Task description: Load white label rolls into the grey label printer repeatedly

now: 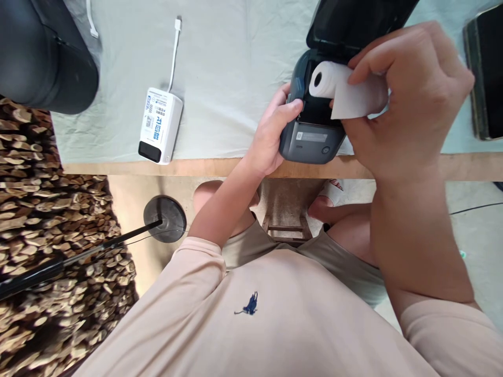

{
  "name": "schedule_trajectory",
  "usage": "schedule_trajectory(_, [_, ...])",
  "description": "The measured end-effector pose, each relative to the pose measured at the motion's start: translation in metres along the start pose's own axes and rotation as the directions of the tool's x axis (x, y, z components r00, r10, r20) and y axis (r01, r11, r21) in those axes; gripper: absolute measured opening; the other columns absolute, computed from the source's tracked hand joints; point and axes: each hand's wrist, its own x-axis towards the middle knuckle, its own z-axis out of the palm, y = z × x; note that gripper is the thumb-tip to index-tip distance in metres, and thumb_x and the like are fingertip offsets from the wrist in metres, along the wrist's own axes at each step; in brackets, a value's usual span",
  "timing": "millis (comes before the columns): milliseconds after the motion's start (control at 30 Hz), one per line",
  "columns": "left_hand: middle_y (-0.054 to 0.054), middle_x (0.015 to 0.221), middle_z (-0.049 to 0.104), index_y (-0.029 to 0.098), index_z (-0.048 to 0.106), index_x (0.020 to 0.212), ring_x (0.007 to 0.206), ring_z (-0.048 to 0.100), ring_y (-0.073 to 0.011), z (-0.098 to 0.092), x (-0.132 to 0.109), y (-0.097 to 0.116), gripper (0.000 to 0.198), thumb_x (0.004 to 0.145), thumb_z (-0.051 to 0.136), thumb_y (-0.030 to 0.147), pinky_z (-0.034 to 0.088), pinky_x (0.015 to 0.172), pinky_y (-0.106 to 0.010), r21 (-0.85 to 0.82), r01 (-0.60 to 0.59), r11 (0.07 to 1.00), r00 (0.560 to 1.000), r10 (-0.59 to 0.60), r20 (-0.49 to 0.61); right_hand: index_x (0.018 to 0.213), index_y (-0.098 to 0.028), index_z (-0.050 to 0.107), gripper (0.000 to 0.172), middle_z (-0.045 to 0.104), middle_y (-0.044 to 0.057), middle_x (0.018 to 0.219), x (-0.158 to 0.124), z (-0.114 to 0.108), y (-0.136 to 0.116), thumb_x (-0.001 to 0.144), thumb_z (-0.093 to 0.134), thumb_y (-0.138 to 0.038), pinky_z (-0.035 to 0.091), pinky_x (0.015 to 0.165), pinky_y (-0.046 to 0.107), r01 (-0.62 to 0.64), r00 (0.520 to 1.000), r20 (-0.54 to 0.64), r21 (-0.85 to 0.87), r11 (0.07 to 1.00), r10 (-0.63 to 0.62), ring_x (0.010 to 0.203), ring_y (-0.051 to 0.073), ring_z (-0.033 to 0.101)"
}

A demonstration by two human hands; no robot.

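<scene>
A dark grey label printer (314, 141) stands near the table's front edge, its black lid (353, 26) swung up at the back. My left hand (271, 131) grips the printer's left side, the thumb lying on its rim. Between the fingers of my right hand (412, 94) is a white paper roll (328, 81), held at the opening of the printer. The roll's hollow core faces left and a loose flap of paper hangs toward the front. My right hand hides the roll's right end and part of the printer's right side.
On the left of the cloth-covered table (220, 68) lies a white power bank (159, 125) with a short white cable (173, 57). A black cylindrical bag (47, 57) is at the far left, a dark flat device (487, 73) at the right. Below stands a round black base (165, 219) with a pole.
</scene>
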Motion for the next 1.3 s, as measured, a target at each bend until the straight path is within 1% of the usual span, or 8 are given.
schedule_trajectory(100, [0.000,0.075,0.055,0.018,0.036,0.101,0.086,0.052,-0.0097,0.000,0.000,0.000,0.034,0.069,0.036,0.030,0.042,0.066,-0.015,0.060,0.016,0.998,0.999,-0.014,-0.036,0.083,-0.021,0.045,0.020,0.049,-0.006,0.089,0.000,0.002,0.003,0.064,0.039,-0.026,0.036,0.073,0.014,-0.008,0.998,0.066,0.010,1.000,0.008,0.087,0.000,0.045])
schedule_trajectory(267, [0.002,0.070,0.056,0.017,0.037,0.102,0.096,0.045,-0.0069,-0.002,0.001,0.003,0.040,0.074,0.010,0.026,0.038,0.077,-0.016,0.093,-0.055,0.994,0.995,0.047,0.085,0.081,-0.026,0.052,0.021,0.050,-0.009,0.088,-0.001,0.004,-0.001,0.066,0.039,-0.032,0.034,0.088,0.020,0.013,1.000,0.027,0.052,0.999,-0.015,0.090,-0.001,0.044])
schedule_trajectory(433, [0.002,0.072,0.055,0.025,0.040,0.092,0.085,0.049,-0.0132,-0.003,0.001,0.003,0.027,0.068,0.033,0.036,0.040,0.070,-0.024,-0.060,0.010,0.998,0.999,-0.007,0.051,0.079,-0.031,0.055,0.021,0.051,-0.010,0.083,-0.004,0.007,-0.008,0.067,0.039,-0.039,0.034,0.087,0.021,0.054,0.998,0.030,0.093,0.994,-0.057,0.094,0.000,0.039])
schedule_trajectory(700, [0.004,0.073,0.047,0.023,0.039,0.084,0.068,0.047,-0.0041,-0.002,0.001,0.001,0.019,0.066,0.041,0.018,0.039,0.062,-0.020,-0.091,-0.019,0.996,0.997,0.025,0.067,0.081,-0.030,0.055,0.023,0.051,-0.009,0.082,-0.005,0.008,-0.008,0.065,0.042,-0.041,0.034,0.088,0.024,0.072,0.996,0.032,0.170,0.983,-0.078,0.098,0.003,0.039])
schedule_trajectory(900, [0.005,0.070,0.046,0.020,0.036,0.091,0.063,0.049,-0.0025,-0.003,0.000,0.002,0.026,0.066,0.041,0.016,0.039,0.059,-0.018,0.020,-0.018,1.000,0.998,0.017,0.068,0.079,-0.020,0.054,0.024,0.049,-0.002,0.084,-0.002,0.010,-0.008,0.066,0.040,-0.034,0.036,0.082,0.020,-0.059,0.989,-0.115,0.235,0.970,0.088,0.087,-0.001,0.042])
schedule_trajectory(1100, [0.005,0.063,0.044,0.023,0.035,0.097,0.070,0.051,-0.0037,-0.008,0.000,-0.004,0.039,0.062,0.046,0.012,0.041,0.064,-0.016,0.065,-0.014,0.998,0.999,0.012,0.036,0.092,-0.011,0.045,0.032,0.040,0.004,0.095,0.002,0.003,-0.013,0.065,0.041,-0.027,0.035,0.073,0.012,-0.157,0.955,-0.190,0.325,0.933,0.227,0.098,0.002,0.038])
schedule_trajectory(1233, [0.005,0.066,0.045,0.026,0.031,0.103,0.065,0.050,-0.0028,-0.008,-0.001,-0.005,0.050,0.059,0.049,0.012,0.041,0.065,-0.018,0.077,0.004,0.997,1.000,-0.005,0.021,0.113,-0.019,0.029,0.056,0.025,-0.002,0.117,0.000,0.007,-0.014,0.060,0.044,-0.028,0.029,0.099,0.014,-0.247,0.933,-0.043,0.645,0.723,0.357,0.119,0.007,0.026])
schedule_trajectory(1300, [0.006,0.065,0.044,0.027,0.027,0.107,0.065,0.049,-0.0031,-0.007,-0.002,-0.004,0.057,0.057,0.049,0.011,0.040,0.066,-0.019,0.108,0.021,0.994,1.000,-0.021,0.005,0.119,-0.027,0.011,0.061,0.012,-0.005,0.124,-0.001,0.007,-0.016,0.064,0.038,-0.030,0.028,0.100,0.016,-0.323,0.918,0.075,0.713,0.623,0.390,0.123,0.008,0.020])
